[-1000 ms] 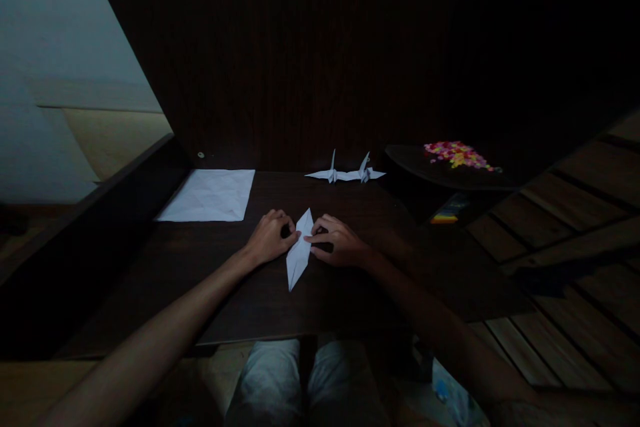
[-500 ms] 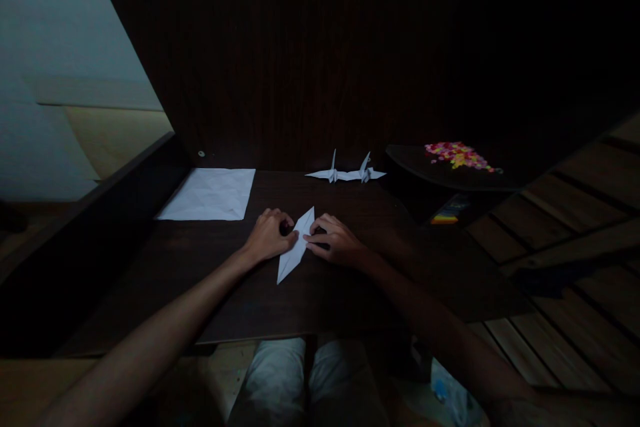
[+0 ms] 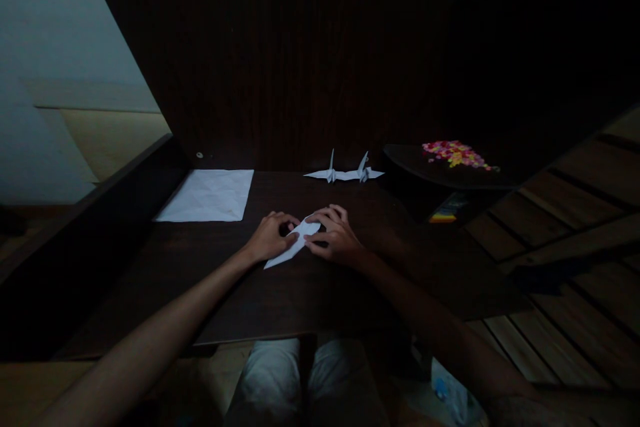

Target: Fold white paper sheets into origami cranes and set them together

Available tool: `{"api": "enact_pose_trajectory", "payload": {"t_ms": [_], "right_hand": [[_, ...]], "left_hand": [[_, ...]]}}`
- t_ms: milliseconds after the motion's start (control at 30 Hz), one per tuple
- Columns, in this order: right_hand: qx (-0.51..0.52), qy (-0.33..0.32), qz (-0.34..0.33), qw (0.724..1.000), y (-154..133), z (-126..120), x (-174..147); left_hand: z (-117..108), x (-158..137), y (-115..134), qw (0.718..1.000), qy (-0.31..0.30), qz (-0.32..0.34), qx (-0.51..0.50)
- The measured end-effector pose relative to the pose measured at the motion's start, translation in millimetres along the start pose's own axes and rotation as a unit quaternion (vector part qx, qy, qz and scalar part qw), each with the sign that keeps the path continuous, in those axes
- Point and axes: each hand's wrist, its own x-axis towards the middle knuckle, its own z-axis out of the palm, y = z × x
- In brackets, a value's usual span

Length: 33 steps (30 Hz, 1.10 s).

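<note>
A folded white paper, long and pointed, lies slantwise on the dark desk between my hands. My left hand grips its left edge, thumb on top and fingers curled. On the other side, my right hand holds the paper between thumb and fingers, with its fingers over the upper end, so that tip is partly hidden. Behind them stand two white paper cranes side by side. To the left lies a flat, creased white sheet of paper.
A dark corner shelf on the right bears a heap of small pink, red and yellow pieces. A tall dark panel rises behind the desk, and a low side board borders its left.
The folded paper has turned clockwise, its lower tip swinging left and its upper end right. My right hand's fingers have moved over that upper end.
</note>
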Motion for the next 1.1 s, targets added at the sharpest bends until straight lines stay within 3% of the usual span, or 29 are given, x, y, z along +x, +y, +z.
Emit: {"api": "enact_pose_trajectory", "payload": {"t_ms": [400,700,1100], "right_hand": [[0.015,-0.002,-0.014,1.0,5.0,3.2,-1.0],[0.024,-0.001,-0.026,0.999,4.4,5.5,0.0],[0.09,-0.027,0.032,0.995,8.6,-1.7,-2.4]], "left_hand": [[6.4,-1.3,1.8,0.996,0.06,0.011,-0.065],[5.8,-4.6,9.0,0.994,0.036,0.055,-0.091],[-0.4,-6.8,5.4,0.986,-0.031,0.166,0.015]]}}
